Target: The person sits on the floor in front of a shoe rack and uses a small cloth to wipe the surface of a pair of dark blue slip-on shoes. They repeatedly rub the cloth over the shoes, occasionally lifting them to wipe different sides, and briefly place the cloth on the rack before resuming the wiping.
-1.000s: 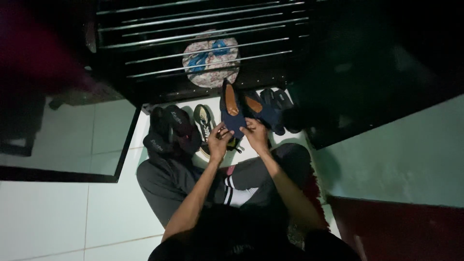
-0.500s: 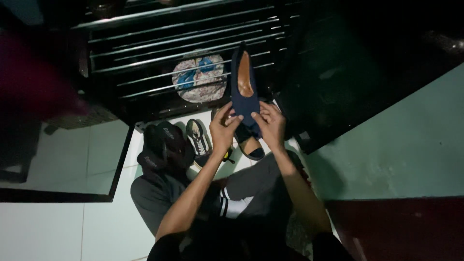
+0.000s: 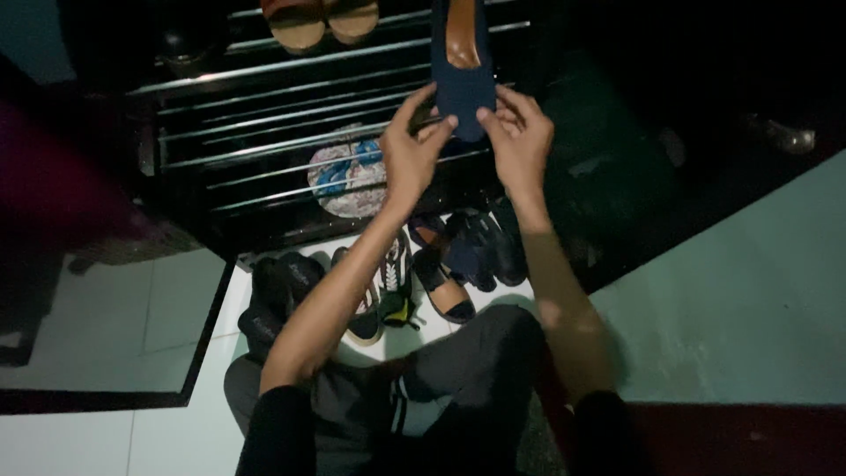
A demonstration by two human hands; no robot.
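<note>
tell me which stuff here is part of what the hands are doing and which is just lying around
In hand:
navy flat shoe, held by the left hand and right hand
shoe rack, toward which the shoe is raised

Lying about:
tan sandals on the top shelf
patterned flip-flops
black sneaker on the floor
black slippers

No packages, signs or screens anywhere in view (dim light throughout, so small details on the shoes stay unreadable). No label clear enough to tell by shape or colour.
</note>
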